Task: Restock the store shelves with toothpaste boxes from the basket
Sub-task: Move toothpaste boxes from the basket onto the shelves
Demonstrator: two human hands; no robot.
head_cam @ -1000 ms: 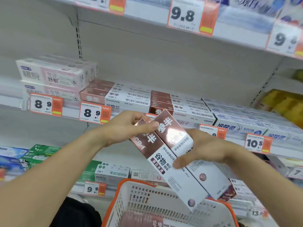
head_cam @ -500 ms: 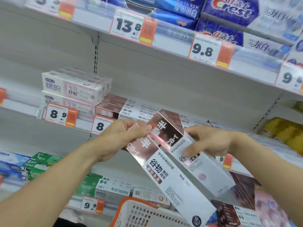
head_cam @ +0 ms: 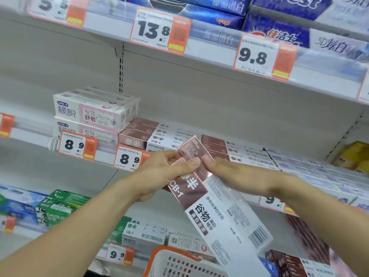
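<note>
Two long brown-and-white toothpaste boxes [head_cam: 211, 212] are held side by side in front of the middle shelf [head_cam: 103, 156], brown ends up and tilted left. My left hand [head_cam: 159, 172] grips their upper left edge, thumb across the front. My right hand [head_cam: 231, 174] holds the rear box [head_cam: 191, 150] near its brown top from the right. Matching brown-and-white boxes [head_cam: 151, 136] lie in rows on the shelf just behind. The white basket with an orange rim [head_cam: 159, 254] is at the bottom centre.
Pink-and-white boxes [head_cam: 93, 110] are stacked two high at the shelf's left. Blue Crest boxes [head_cam: 279, 31] fill the top shelf. Green boxes [head_cam: 60, 206] sit on the lower shelf. Price tags 8.9 [head_cam: 127, 158] line the shelf edge. Yellow packs [head_cam: 353, 156] are at far right.
Both hands have raised the two boxes toward the middle shelf. My right hand has slid up the rear box to its brown top. The view has tilted upward.
</note>
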